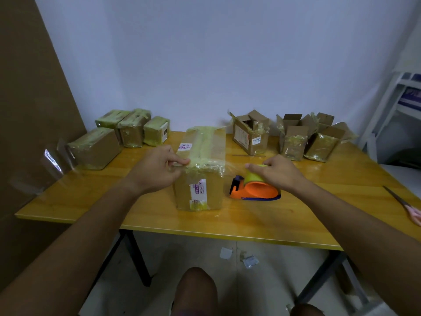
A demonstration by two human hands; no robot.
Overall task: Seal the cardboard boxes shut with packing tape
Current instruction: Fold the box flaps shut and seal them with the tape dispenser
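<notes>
Seen from above the person's arms: a tall brown cardboard box wrapped in yellowish clear tape [201, 166] stands near the middle of the yellow wooden table [141, 197], its long axis running away from the person toward the white wall. The left hand [157, 171] pinches the box's near top edge — thumb and forefinger closed on the tape at the front-left corner. The right hand [276, 173] is curled over the roll of pale tape in the orange plastic tape dispenser with a dark blue cutter end [254, 189], which rests on the table just to the right of the box.

A sheet of clear tape [234, 166] appears to stretch from the roll leftward to the box's near right corner; its edges are faint and hard to trace. The relation that governs the next move is therefore sideways: the dispenser lies to the box's right, the tape crosses the box's short axis, and the left hand is the nearer one for pressing it down, while the right hand controls feed and cut.

Four taped brown boxes [118, 135] sit at the table's far left. Three open brown boxes with raised flaps [293, 135] wait at the far right — judged to be the remaining work. Scissors with pink handles [407, 209] lie at the right edge.
</notes>
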